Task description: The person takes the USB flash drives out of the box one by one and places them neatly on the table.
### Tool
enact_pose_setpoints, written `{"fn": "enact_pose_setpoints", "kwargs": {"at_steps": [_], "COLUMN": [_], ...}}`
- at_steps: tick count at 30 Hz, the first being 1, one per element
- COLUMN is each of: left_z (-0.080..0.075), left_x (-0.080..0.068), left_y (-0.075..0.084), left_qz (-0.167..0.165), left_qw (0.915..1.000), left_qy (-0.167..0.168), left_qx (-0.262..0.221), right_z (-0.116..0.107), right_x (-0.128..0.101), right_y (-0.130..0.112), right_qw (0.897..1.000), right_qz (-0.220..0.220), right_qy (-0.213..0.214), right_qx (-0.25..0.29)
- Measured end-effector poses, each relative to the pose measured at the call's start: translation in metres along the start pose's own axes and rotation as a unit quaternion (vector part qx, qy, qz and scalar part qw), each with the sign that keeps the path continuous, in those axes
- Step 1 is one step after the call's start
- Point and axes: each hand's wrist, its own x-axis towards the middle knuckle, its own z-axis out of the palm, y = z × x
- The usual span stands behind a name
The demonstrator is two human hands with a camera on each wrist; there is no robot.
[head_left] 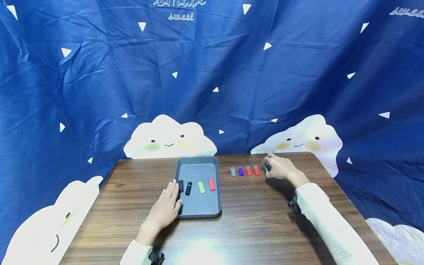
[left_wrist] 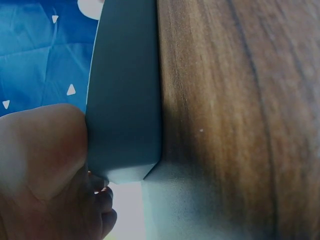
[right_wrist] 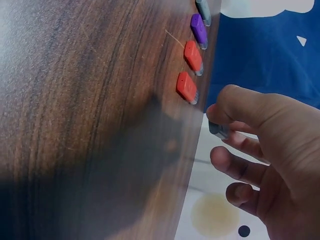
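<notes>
Sticks, small and flat like little memory sticks, lay in two groups on the wooden counter (head_left: 258, 221). Four were inside the grey tray (head_left: 198, 162): two black ones (head_left: 184, 187), a green one (head_left: 201, 187) and a red one (head_left: 211, 184). Four more sat in a row beside the tray: a grey one (head_left: 233, 171), a purple one (head_left: 240, 171) and two red ones (head_left: 253, 170). The right hand (head_left: 279, 167) was at the far end of that row, fingers curled, pinching a small dark stick (right_wrist: 218, 130) between thumb and fingertip, just above the counter edge. The arm reached forward with the wrist bent inward. The left hand (head_left: 165, 209) lay flat, fingers straight, pressed against the near left side of the tray. To do this well, I think the pinch should stay firm on the stick's sides, the lift should be straight up so the red neighbour was not bumped, and the left hand should hold the tray steady
</notes>
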Motion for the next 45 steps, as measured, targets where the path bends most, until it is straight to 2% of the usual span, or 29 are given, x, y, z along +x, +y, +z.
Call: {"fn": "enact_pose_setpoints", "kwargs": {"at_steps": [18,45], "left_z": [-0.002,-0.002], "left_x": [0.0,0.001], "left_y": [0.001,0.002], "left_qz": [-0.006,-0.006], "left_qw": [0.9999,0.9999], "left_qy": [-0.008,-0.013], "left_qx": [0.002,0.004], "right_z": [0.02,0.034], "right_x": [0.005,0.015], "right_y": [0.009,0.008], "right_qw": [1.0,0.999], "right_qz": [0.01,0.035], "right_qy": [0.001,-0.022], "right_qx": [0.014,0.029]}}
